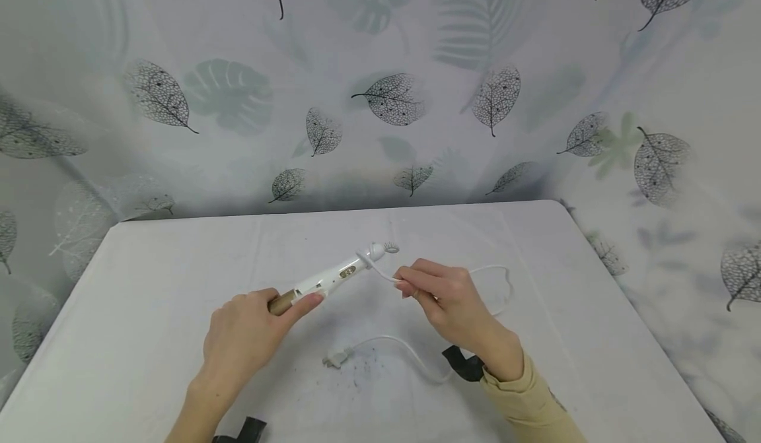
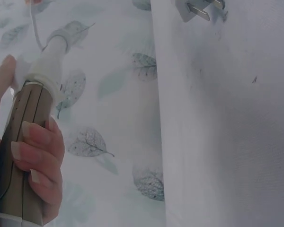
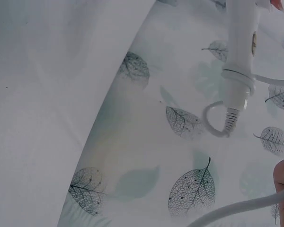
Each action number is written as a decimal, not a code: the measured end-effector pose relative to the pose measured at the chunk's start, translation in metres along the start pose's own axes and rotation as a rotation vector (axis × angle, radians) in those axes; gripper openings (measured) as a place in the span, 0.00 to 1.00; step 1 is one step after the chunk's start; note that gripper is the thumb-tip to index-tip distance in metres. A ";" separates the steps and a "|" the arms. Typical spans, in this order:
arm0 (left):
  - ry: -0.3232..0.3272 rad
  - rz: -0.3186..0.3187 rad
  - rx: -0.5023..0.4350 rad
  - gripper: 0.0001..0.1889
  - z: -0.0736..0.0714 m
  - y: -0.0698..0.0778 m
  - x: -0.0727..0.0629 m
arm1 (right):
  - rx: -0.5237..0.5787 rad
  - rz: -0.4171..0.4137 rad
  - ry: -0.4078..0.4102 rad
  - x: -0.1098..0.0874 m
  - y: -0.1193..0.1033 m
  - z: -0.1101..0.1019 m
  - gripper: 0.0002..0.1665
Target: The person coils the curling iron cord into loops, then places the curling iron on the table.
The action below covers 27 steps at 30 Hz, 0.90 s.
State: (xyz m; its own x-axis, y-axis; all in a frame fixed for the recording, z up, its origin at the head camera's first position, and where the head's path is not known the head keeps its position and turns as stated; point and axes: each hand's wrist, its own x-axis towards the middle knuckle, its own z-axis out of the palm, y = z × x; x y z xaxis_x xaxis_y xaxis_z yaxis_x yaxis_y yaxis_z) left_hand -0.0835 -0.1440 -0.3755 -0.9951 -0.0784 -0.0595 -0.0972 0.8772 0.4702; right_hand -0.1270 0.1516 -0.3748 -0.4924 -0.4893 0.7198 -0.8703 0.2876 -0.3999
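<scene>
A white hair straightener (image 1: 326, 280) with a gold-brown barrel (image 2: 26, 118) is held slantwise above the table. My left hand (image 1: 246, 331) grips it round the barrel, fingers curled, with the thumb along the white body. At the handle's far end, the white cord (image 3: 237, 78) leaves a ribbed sleeve (image 3: 231, 120), bends back in a small loop and winds round the handle. My right hand (image 1: 448, 304) pinches the cord just right of that end. The rest of the cord trails behind this hand down to the two-pin plug (image 1: 337, 358), which lies on the table.
The white-covered table (image 1: 178, 265) has rounded far corners and carries small dark specks (image 1: 367, 369) near the plug. A leaf-patterned curtain (image 1: 357, 53) hangs behind it and at both sides. Black straps (image 1: 464, 364) show at the wrists.
</scene>
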 end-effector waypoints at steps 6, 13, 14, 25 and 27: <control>0.003 -0.005 -0.043 0.38 -0.004 -0.002 0.002 | 0.064 -0.002 -0.029 0.000 0.002 -0.002 0.14; 0.058 0.033 -0.048 0.37 -0.003 -0.004 0.001 | 0.095 0.140 -0.136 -0.004 0.003 -0.004 0.14; 0.066 0.040 -0.047 0.36 -0.003 -0.004 0.001 | 0.084 0.167 -0.156 -0.005 0.004 -0.004 0.13; 0.107 0.115 -0.039 0.35 -0.001 -0.004 0.001 | -0.006 0.261 -0.320 -0.010 0.011 -0.003 0.18; 0.112 0.125 -0.032 0.35 -0.001 -0.003 0.000 | 0.003 0.249 -0.353 -0.011 0.013 -0.003 0.18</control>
State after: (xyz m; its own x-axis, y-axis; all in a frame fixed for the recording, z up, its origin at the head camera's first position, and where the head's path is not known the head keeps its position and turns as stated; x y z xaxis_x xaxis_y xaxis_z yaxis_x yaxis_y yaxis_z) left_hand -0.0832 -0.1471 -0.3764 -0.9948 -0.0238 0.0993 0.0288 0.8678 0.4960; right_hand -0.1328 0.1628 -0.3865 -0.6606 -0.6571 0.3631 -0.7243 0.4307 -0.5385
